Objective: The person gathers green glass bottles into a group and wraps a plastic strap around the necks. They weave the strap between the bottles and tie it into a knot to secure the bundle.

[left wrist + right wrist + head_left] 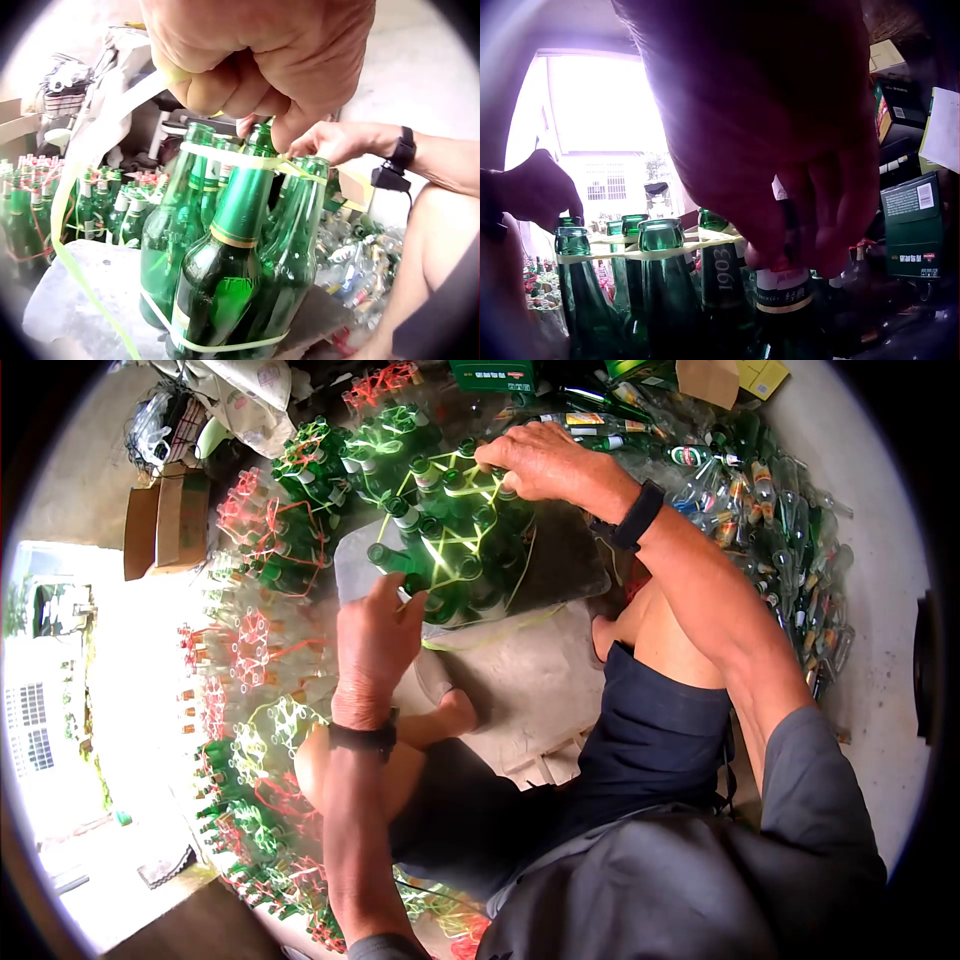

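A bundle of green glass bottles (pixel 470 565) stands upright on a grey board (pixel 360 565) before the person. A pale yellow-green plastic strap (pixel 217 154) runs round the necks, and another band circles the bodies. At the near left side, my left hand (pixel 377 645) has its fingers curled at a bottle mouth; a loose strap tail (pixel 71 255) trails from this fist in the left wrist view. Over on the far right side, my right hand (pixel 550 460) grips the neck of a dark-labelled bottle (pixel 782 292). Its palm hides that bottle's mouth.
Strapped bottle bundles (pixel 260 650) crowd the left side. Loose bottles (pixel 790 550) are heaped on the right. An open cardboard box (pixel 180 520) stands back left, and a green carton (pixel 492 374) is at the back. The person's bare foot (pixel 458 710) is near the board.
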Demonstrator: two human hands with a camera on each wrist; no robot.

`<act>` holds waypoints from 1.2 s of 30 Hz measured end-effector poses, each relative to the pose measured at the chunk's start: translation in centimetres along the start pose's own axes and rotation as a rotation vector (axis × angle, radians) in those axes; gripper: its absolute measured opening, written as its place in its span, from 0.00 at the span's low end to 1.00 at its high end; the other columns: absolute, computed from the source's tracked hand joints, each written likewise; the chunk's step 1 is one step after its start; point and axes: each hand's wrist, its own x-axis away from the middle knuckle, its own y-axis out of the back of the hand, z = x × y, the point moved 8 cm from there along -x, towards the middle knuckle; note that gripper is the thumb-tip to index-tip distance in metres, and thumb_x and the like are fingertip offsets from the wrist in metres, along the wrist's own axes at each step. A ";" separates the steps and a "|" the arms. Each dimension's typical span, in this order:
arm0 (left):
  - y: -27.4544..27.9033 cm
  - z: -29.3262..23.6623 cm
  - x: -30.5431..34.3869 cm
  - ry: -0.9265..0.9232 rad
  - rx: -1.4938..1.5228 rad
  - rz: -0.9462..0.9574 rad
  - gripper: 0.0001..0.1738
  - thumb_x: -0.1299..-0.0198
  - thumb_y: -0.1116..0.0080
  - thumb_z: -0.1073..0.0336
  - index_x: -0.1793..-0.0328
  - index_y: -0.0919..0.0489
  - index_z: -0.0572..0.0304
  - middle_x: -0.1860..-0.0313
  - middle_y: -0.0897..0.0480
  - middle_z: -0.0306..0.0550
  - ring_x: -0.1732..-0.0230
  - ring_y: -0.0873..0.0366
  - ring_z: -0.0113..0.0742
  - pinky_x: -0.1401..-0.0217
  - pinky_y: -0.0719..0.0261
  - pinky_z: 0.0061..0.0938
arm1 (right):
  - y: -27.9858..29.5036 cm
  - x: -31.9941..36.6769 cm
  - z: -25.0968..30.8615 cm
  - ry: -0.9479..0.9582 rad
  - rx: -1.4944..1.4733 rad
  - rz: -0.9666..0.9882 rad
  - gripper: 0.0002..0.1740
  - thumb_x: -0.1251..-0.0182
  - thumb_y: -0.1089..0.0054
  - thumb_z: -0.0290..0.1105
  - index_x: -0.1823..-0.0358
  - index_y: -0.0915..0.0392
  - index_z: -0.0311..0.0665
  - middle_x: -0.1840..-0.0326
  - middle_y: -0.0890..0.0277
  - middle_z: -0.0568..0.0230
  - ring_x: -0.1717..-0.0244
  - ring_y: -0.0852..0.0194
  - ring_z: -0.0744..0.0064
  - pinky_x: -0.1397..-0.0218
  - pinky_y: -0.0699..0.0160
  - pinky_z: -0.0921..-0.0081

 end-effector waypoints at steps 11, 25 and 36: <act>-0.2 -2.6 0.0 -0.099 -0.195 0.084 0.11 0.36 0.31 0.63 0.60 0.21 0.60 0.80 0.20 0.56 0.75 0.19 0.60 0.73 0.24 0.49 | 0.2 0.4 0.7 0.045 0.030 -0.179 0.17 0.38 0.32 0.26 0.47 0.17 0.44 0.51 0.20 0.57 0.44 0.18 0.49 0.46 0.20 0.52; -0.5 -5.1 -4.5 -0.327 -0.427 0.484 0.14 0.37 0.31 0.62 0.70 0.18 0.63 0.76 0.18 0.59 0.67 0.16 0.62 0.63 0.19 0.52 | -1.5 3.9 10.4 0.347 -0.335 -0.052 0.07 0.41 0.32 0.26 0.66 0.20 0.29 0.59 0.24 0.50 0.59 0.15 0.45 0.55 0.16 0.55; -2.4 -1.5 -8.1 -0.190 -0.225 0.552 0.11 0.43 0.33 0.64 0.70 0.16 0.65 0.77 0.20 0.61 0.73 0.20 0.61 0.67 0.22 0.47 | -1.4 4.0 10.6 0.435 -0.381 -0.104 0.06 0.47 0.32 0.25 0.69 0.19 0.30 0.60 0.20 0.52 0.57 0.15 0.48 0.51 0.14 0.57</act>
